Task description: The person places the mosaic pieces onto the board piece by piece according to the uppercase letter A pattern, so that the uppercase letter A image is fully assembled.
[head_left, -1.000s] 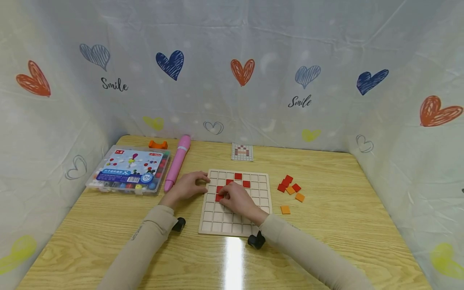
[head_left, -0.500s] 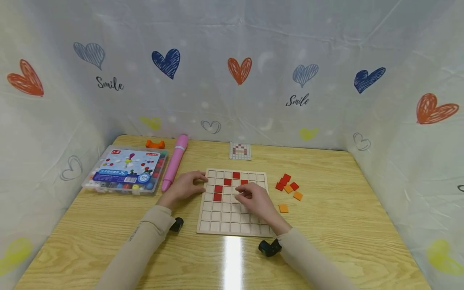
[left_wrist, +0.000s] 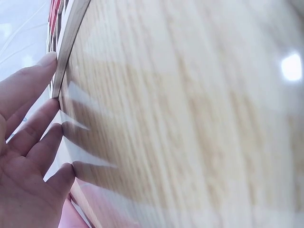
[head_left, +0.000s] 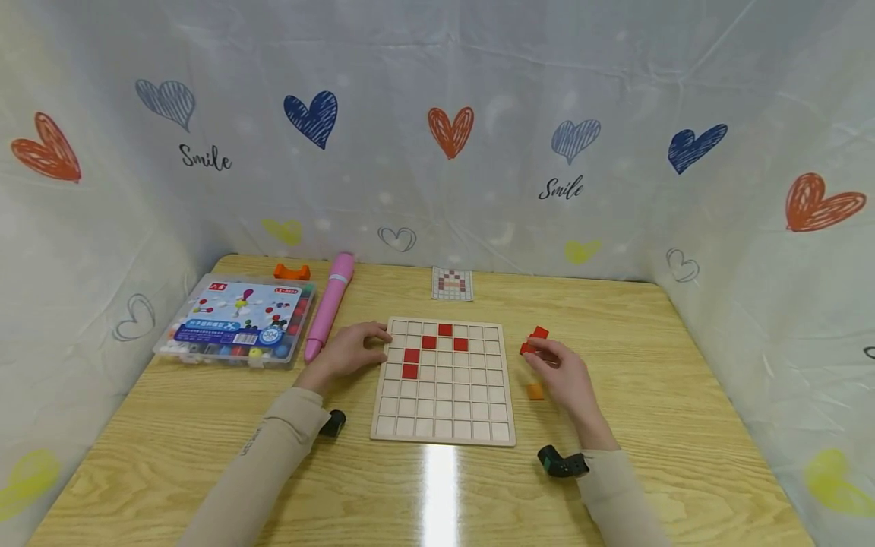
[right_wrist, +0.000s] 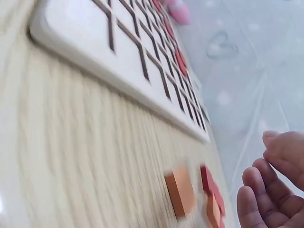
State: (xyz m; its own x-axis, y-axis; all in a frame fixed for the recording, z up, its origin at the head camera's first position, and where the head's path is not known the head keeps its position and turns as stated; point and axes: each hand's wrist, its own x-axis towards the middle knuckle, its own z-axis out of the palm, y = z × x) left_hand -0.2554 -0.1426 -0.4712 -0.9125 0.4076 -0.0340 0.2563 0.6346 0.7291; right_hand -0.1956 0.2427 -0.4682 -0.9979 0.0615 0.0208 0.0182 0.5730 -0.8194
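Observation:
A pale wooden grid board [head_left: 444, 414] lies mid-table with several red square tiles [head_left: 410, 371] set in its upper left and top cells. My left hand [head_left: 345, 353] is at the board's left edge; in the left wrist view its thumb and a fingertip touch the edge with the fingers loosely bent. To the right of the board, my right hand [head_left: 563, 376] hovers over loose tiles, its fingers relaxed and no tile visible between them. Loose red tiles [head_left: 540, 333] show past its fingertips. An orange tile [right_wrist: 181, 190] lies nearest the board; other orange tiles are mostly hidden by the hand.
Behind the board lies a small printed pattern card [head_left: 452, 285]. At the left are a clear plastic case [head_left: 239, 319] of coloured pieces, a pink pen-shaped stick [head_left: 331, 308] and an orange piece [head_left: 292, 272]. A printed curtain [head_left: 506, 152] encloses the table's back and sides.
My right hand has drawn back from the red tiles at the board's left, crossed rightward over the board and reached the loose tiles. My left hand has stayed at the board's edge.

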